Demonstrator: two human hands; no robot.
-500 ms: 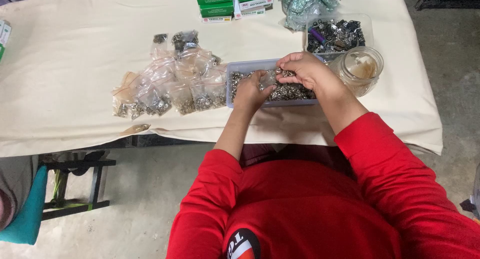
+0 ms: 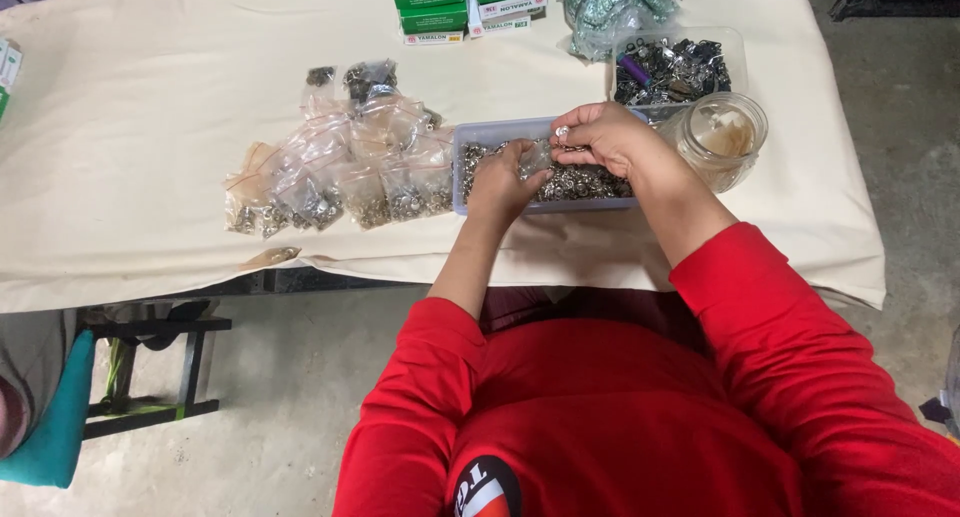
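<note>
Hands barely shifted; right hand (image 2: 600,135) pinches metal piece (image 2: 562,132) over fastener-filled tray (image 2: 500,133); left hand (image 2: 503,182) grip unclear.

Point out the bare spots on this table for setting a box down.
Bare cloth lies left of the small bags, and along the near edge below them. It is crowded from the bags through the grey tray to the jar.

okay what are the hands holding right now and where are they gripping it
Both hands hold a small clear plastic bag by its top edge over the tray of metal pieces; whether the right hand also pinches a piece cannot be told.
</note>
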